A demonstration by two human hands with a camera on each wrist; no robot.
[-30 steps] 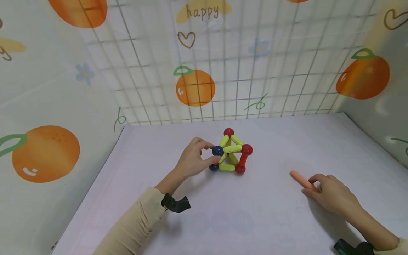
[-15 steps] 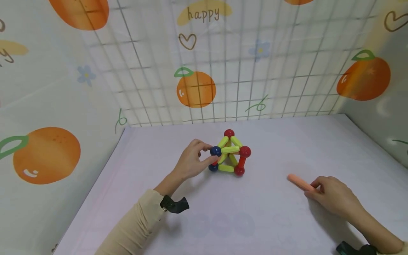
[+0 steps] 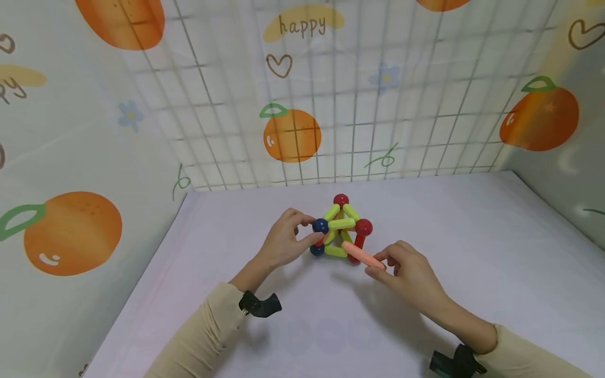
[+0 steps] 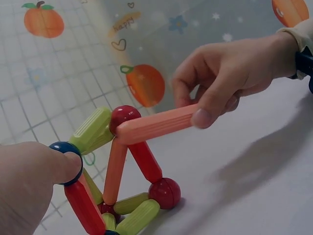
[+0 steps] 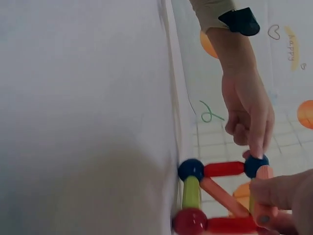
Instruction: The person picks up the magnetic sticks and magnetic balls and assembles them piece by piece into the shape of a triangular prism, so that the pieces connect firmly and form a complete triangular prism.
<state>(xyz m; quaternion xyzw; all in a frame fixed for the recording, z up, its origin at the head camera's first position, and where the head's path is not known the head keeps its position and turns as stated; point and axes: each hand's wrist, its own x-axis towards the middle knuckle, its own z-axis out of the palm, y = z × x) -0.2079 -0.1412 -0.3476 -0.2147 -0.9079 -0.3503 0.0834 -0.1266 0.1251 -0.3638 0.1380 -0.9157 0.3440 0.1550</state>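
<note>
A frame of magnetic sticks and balls [image 3: 341, 223] stands on the table, with yellow-green, red and orange sticks between red and dark blue balls. My left hand [image 3: 285, 242] pinches the upper blue ball [image 3: 320, 226] between thumb and finger. At the near right of the frame, my right hand [image 3: 413, 273] holds a loose orange magnetic stick [image 3: 362, 255] by one end. Its free end points left, overlapping the upper red ball [image 4: 125, 117] in the left wrist view; whether they touch, I cannot tell. In the head view the stick partly covers the lower red ball [image 3: 353, 259].
The pale table [image 3: 302, 325] is bounded by a wire grid [image 3: 227, 131] behind a fruit-printed cloth at the back. Printed cloth walls [image 3: 85, 157] rise on the left and right. Both wrists wear dark straps [image 3: 260, 304].
My right hand has carried the orange stick leftward from the right part of the table to the frame. My left hand stays at the blue ball; the frame has barely shifted.
</note>
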